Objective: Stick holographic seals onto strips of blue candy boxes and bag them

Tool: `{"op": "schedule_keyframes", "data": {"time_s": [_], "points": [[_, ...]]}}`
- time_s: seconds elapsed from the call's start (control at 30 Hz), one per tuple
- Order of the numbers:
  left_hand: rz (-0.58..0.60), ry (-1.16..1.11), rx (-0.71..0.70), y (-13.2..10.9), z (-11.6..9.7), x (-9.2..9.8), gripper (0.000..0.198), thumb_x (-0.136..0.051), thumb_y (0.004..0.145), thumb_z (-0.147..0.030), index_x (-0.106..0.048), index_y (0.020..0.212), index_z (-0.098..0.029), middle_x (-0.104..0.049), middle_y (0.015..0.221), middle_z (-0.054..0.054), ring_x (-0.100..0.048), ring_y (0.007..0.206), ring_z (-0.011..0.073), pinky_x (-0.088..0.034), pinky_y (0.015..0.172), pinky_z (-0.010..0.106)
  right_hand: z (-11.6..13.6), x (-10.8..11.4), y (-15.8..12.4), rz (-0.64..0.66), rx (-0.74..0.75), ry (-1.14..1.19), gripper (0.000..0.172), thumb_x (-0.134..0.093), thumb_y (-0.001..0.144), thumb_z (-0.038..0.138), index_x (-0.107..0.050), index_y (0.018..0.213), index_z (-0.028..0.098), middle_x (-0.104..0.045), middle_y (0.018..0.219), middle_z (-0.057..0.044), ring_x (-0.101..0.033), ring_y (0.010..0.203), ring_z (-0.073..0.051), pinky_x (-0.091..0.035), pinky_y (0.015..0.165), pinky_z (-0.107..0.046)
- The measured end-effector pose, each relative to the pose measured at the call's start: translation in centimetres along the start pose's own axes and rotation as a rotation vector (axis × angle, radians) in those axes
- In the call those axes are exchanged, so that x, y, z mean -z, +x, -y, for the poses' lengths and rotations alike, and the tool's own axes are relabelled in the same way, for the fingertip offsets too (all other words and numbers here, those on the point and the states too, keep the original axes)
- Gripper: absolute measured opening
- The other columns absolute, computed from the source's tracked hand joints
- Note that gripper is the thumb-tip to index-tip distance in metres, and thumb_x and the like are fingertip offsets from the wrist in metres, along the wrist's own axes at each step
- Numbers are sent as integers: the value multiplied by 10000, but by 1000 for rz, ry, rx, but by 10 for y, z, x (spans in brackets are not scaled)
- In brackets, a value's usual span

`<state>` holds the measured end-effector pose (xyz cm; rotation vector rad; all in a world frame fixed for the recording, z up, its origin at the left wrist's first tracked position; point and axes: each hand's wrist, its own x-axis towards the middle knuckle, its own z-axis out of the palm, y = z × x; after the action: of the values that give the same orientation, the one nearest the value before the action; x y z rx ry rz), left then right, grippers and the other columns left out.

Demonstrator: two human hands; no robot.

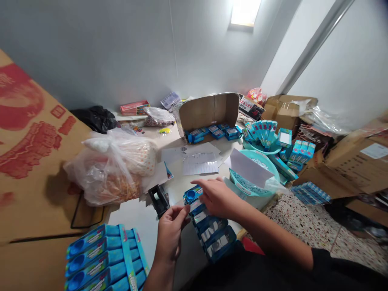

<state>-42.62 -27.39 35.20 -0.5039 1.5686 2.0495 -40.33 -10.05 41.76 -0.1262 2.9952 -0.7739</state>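
Observation:
A row of small blue boxes (212, 231) with clear windows lies on the table in front of me. Over its far end is my right hand (220, 198), index finger stretched out to the left and thumb bent down against the end box. My left hand (172, 226) is closed in a pinch at the row's left edge; whatever sits between thumb and finger is too small to make out. Just beyond the left hand stands a black tape dispenser (159, 201). At the lower left is a stack of similar blue boxes (101, 258) with blue strips across them.
An open carton (209, 109) holding blue packs stands at the back. Turquoise basins (242, 188) are at the right, one with pale beads and a paper sheet (250, 167). Plastic bags (118, 165) and a large cardboard box (33, 161) occupy the left. Papers (200, 163) lie mid-table.

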Motion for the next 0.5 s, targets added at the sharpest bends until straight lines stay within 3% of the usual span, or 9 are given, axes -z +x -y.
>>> {"op": "schedule_keyframes", "data": {"time_s": [0.5], "points": [[-28,-109,-12,2,18,6,526,-942,438,-410,-600,741,-147,-610,658,-54,-548,606,65,-473,534,155,0,-4,0,28,56,-105,310,-510,886,146,-563,1181,221,-709,1034,-59,-601,954,-226,-261,849,-360]]}}
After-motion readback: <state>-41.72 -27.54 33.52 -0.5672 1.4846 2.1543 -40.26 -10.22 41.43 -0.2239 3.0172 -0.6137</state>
